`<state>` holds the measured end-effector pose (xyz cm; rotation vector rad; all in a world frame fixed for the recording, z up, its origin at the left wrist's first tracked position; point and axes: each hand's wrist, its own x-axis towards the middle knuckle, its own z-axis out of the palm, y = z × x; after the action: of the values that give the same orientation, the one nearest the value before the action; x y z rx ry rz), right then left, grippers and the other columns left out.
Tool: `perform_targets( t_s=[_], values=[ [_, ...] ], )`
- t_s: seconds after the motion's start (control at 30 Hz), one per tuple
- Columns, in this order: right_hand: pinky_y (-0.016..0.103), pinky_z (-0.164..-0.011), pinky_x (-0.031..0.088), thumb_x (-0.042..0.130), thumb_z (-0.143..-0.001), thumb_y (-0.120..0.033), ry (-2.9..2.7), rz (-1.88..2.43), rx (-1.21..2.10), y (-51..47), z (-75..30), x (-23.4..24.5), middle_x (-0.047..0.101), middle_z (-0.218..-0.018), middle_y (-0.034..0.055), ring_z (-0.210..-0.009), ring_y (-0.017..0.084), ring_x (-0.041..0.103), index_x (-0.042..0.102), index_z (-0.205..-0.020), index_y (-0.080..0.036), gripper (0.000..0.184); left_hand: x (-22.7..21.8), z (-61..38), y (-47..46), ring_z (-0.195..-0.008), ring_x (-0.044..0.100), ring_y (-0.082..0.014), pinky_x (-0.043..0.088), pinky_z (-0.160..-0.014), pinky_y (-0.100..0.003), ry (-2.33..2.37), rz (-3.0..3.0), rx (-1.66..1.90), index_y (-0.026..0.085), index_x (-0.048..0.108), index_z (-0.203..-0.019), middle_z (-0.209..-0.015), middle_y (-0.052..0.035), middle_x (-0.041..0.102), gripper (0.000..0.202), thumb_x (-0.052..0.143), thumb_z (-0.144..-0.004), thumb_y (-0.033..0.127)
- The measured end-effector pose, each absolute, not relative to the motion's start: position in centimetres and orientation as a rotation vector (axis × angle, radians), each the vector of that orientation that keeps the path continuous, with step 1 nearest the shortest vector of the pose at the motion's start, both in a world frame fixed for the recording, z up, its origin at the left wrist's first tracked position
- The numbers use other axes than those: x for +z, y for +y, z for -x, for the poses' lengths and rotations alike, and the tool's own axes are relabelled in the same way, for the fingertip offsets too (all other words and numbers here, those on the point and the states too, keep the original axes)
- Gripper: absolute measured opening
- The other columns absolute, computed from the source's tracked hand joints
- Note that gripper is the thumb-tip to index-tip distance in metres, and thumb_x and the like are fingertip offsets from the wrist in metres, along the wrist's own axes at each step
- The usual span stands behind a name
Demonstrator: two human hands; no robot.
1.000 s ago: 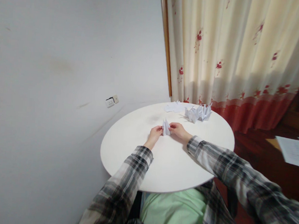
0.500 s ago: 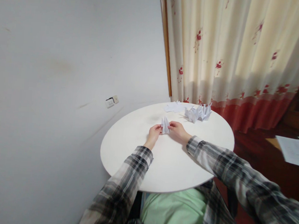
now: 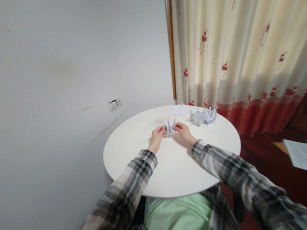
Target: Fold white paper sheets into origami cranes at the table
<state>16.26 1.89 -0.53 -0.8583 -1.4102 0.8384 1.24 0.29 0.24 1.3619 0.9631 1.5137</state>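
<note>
A folded white paper crane [image 3: 169, 127] is held just over the middle of the round white table [image 3: 130, 152], with pointed tips standing up and its sides spread. My left hand [image 3: 157, 135] pinches its left side between thumb and fingers. On the other side, my right hand [image 3: 182, 130] grips the right edge in a pinch. Behind my right hand stand several finished paper cranes [image 3: 203, 115], bunched together near the table's far right. The underside of the held crane is partly hidden by my fingers.
Flat white paper [image 3: 179, 109] lies at the table's far edge. A wall with a socket [image 3: 113, 106] borders the left side, and a flowered curtain [image 3: 236, 57] hangs behind. Printed sheets [image 3: 301, 155] rest on another surface at the right.
The crane's sides have opened outward, so it looks wider than before, with its tips farther apart. Both hands have shifted only slightly, still pinching it.
</note>
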Motion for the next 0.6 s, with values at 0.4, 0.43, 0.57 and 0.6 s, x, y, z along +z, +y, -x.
perform_targets(
  t_s=[0.4,0.43,0.57,0.6],
  values=[
    [0.025,-0.066,0.039,0.057,-0.069,-0.022,-1.618,0.982,0.504,1.5,-16.7,-0.5,0.063,-0.069,0.0006,-0.064,0.013,0.052,0.062,-0.07,-0.016,0.008,-0.4,-1.1,0.9,-0.07,0.057,-0.0136,0.042,-0.068,-0.025,1.053,-1.501,1.518,0.014,0.067,-0.076,-0.076,-0.0037,0.067,0.016,0.061,-0.065,0.024],
    [0.024,-0.065,0.039,0.057,-0.069,-0.022,-1.636,1.002,0.495,1.5,-16.7,-0.6,0.062,-0.068,0.0004,-0.063,0.013,0.052,0.062,-0.07,-0.016,0.008,-0.5,-1.0,1.1,-0.069,0.057,-0.0138,0.042,-0.069,-0.026,1.057,-1.517,1.513,0.014,0.067,-0.074,-0.075,-0.0037,0.067,0.015,0.061,-0.064,0.022],
    [0.023,-0.062,0.036,0.058,-0.068,-0.019,-1.762,1.1,0.397,1.2,-16.8,-0.8,0.06,-0.065,-0.0003,-0.061,0.012,0.049,0.062,-0.07,-0.015,0.005,-1.0,-0.7,1.6,-0.063,0.056,-0.0132,0.043,-0.067,-0.026,1.109,-1.586,1.438,0.014,0.065,-0.066,-0.066,-0.002,0.065,0.009,0.062,-0.058,0.014],
    [0.022,-0.061,0.036,0.058,-0.069,-0.019,-1.797,1.12,0.366,1.1,-16.8,-0.8,0.06,-0.065,-0.0002,-0.061,0.011,0.049,0.061,-0.069,-0.015,0.005,-1.1,-0.6,1.6,-0.062,0.055,-0.0129,0.043,-0.066,-0.026,1.118,-1.606,1.406,0.014,0.065,-0.065,-0.064,-0.0016,0.064,0.008,0.062,-0.057,0.013]
  ],
)
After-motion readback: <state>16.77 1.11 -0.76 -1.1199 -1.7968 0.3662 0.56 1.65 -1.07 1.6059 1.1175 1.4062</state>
